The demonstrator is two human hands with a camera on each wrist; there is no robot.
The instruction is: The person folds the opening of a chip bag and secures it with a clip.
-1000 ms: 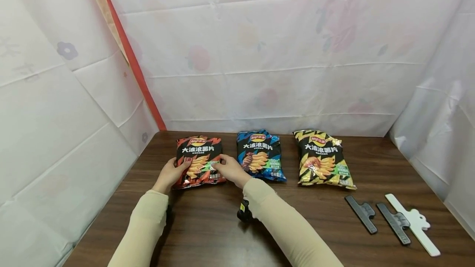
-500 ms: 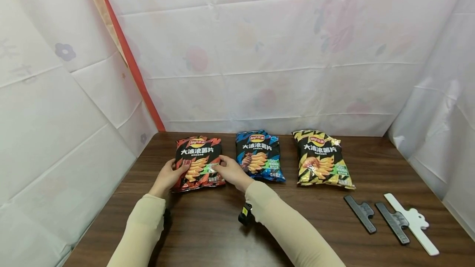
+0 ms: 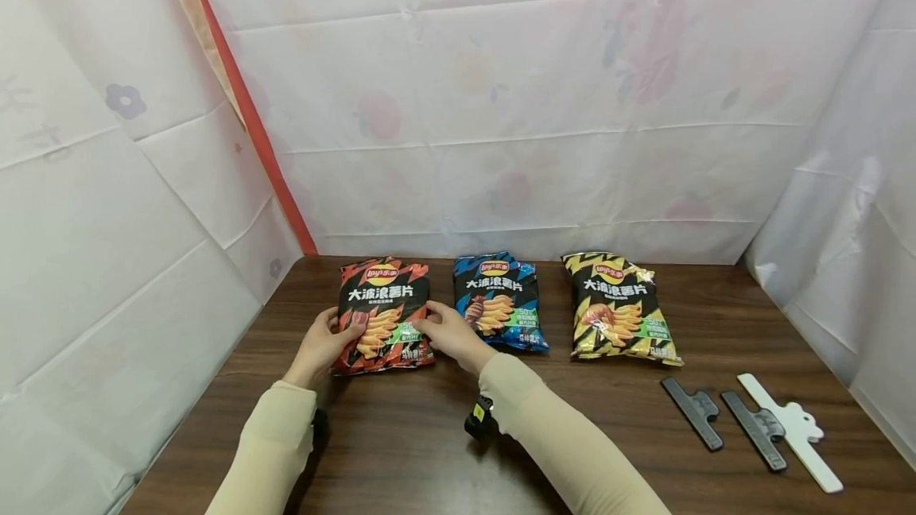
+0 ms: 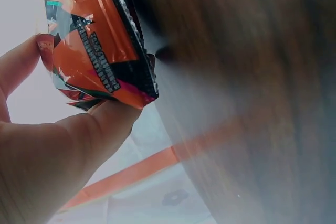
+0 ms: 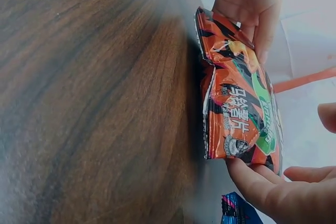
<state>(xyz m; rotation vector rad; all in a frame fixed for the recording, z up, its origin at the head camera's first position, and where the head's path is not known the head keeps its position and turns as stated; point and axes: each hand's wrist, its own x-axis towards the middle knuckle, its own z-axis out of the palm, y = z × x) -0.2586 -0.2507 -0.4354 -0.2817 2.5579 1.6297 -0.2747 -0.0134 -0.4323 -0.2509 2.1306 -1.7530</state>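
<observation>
A red and black bag of potato chips (image 3: 382, 300) lies at the left of the table, its bottom edge nearest me. My left hand (image 3: 324, 340) grips its left side, thumb over the printed front; the left wrist view shows the fingers against the bag's orange side (image 4: 100, 40). At its right side my right hand (image 3: 451, 332) holds the edge. In the right wrist view, fingertips touch the bag's (image 5: 241, 98) side and underside while the thumb tip stands above the front. The fingers beneath the bag are partly hidden.
A blue chip bag (image 3: 498, 300) lies just beyond my right hand, and a yellow chip bag (image 3: 621, 308) farther right. Two dark grey clips (image 3: 692, 413) and a white clip (image 3: 794, 429) rest at the table's right front. White sheeting (image 3: 515, 102) stands behind and beside the table.
Held by both hands, the red bag has shifted slightly toward me, and its bottom edge sits lower in the head view. The view has drifted a little; the other bags and clips stay put.
</observation>
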